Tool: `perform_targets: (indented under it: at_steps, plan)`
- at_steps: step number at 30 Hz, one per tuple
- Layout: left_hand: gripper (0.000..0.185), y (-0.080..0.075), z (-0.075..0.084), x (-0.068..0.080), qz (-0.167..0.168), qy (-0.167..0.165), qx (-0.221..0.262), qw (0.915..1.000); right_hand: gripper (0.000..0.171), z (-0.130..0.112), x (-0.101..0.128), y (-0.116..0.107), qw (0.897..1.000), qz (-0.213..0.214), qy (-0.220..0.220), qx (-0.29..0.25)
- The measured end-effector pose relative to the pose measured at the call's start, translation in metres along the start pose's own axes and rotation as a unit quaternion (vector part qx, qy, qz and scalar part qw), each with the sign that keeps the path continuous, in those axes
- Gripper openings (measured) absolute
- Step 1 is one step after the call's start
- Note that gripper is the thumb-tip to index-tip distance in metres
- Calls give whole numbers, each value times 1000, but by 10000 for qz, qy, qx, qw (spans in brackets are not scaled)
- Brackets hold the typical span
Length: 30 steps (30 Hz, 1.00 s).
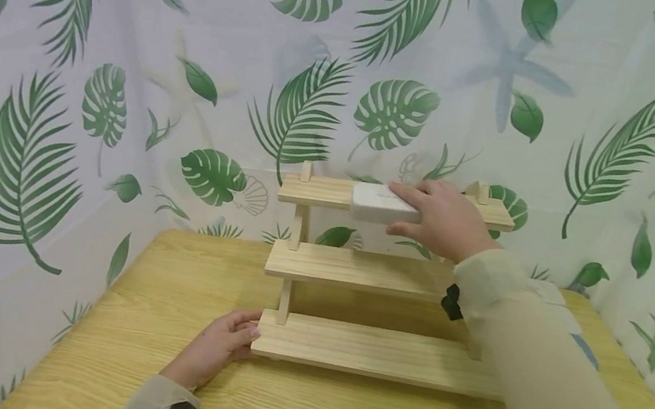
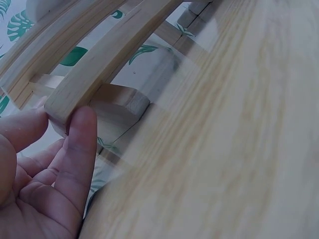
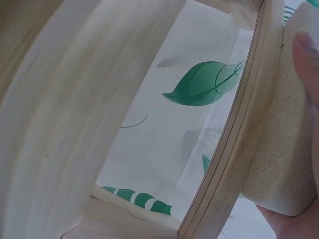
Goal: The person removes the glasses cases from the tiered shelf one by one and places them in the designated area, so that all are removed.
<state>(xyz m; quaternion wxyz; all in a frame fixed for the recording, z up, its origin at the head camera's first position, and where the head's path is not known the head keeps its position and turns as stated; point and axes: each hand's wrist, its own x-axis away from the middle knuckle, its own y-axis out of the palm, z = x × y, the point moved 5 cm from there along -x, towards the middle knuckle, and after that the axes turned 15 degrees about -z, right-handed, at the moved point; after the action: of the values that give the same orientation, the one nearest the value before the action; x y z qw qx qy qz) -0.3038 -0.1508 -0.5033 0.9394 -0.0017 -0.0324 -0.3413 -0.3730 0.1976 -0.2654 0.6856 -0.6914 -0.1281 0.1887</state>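
A staged recording booth: leaf-print curtains (image 1: pixel 67 91) enclose a wooden table (image 1: pixel 160 321).

Showing are one three-tier wooden shelf rack (image 1: pixel 356 269), one white block (image 1: pixel 382 204), one wooden table (image 1: pixel 164 293), and two hands.

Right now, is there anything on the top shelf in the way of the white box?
Nothing visible blocks it. The right hand holds the white box at the top shelf, whose bare wood shows on either side. The left hand rests against the bottom shelf.
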Motion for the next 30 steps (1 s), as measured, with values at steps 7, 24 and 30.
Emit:
perform_targets:
  at_steps: [7, 24, 30]
  plan:
    - [63, -1, -1, 0, 51, -37, -10, 10000, 85, 1, 8, -1, 9999, 76, -113, 69]
    - [65, -3, -2, -1, 9, -63, -141, 9999, 82, 7, 48, 4, 9973, 523, -424, 296]
    - [64, -3, -3, 0, 10, -83, -167, 9998, 81, 8, 71, 6, 9940, 748, -613, 509]
